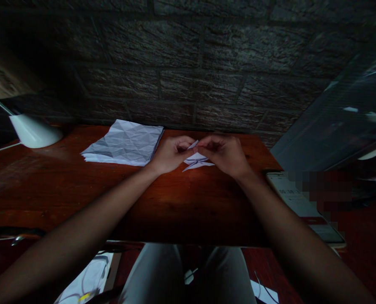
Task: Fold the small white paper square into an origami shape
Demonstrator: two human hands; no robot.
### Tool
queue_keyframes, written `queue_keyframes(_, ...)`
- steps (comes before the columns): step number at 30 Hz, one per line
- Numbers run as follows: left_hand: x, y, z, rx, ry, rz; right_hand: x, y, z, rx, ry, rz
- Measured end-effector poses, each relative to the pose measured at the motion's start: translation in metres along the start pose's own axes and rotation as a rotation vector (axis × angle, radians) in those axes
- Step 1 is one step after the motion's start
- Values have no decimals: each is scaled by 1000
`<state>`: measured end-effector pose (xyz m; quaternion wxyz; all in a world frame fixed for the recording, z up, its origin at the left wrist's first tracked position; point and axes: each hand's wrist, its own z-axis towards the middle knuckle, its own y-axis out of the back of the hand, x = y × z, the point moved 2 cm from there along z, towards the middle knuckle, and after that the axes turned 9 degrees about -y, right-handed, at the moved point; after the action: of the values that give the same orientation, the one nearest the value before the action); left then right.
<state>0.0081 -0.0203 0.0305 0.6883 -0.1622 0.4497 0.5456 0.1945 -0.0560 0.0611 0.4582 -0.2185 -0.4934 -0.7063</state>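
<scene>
Between my two hands is a small piece of folded white paper (197, 159), with pointed flaps, just above the wooden table. My left hand (172, 155) pinches its upper left side between thumb and fingers. On the other side, my right hand (224, 153) has its thumb and fingertips closed on the upper right of the paper. The two thumbs nearly meet at the top fold. Parts of the paper are hidden behind the fingers. Left of my left hand lies a stack of creased paper sheets (127, 141).
A lamp with a white base (37, 131) stands at the left on the wooden table (175, 207). A stone-block wall (181, 80) rises behind. At the right is a phone (297, 200) showing a timer. Papers (88, 274) lie below the table's front edge.
</scene>
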Motion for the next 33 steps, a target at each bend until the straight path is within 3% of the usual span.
queue_keyframes(21,-1,-1,1,-12,26,-74,-12,-2,4,68,-60,208)
queue_keyframes(27,-2,0,1,-30,8,-49,-14,-2,6,70,-163,350)
queue_keyframes(33,0,0,1,-50,-5,-40,-15,-1,5,84,-153,292)
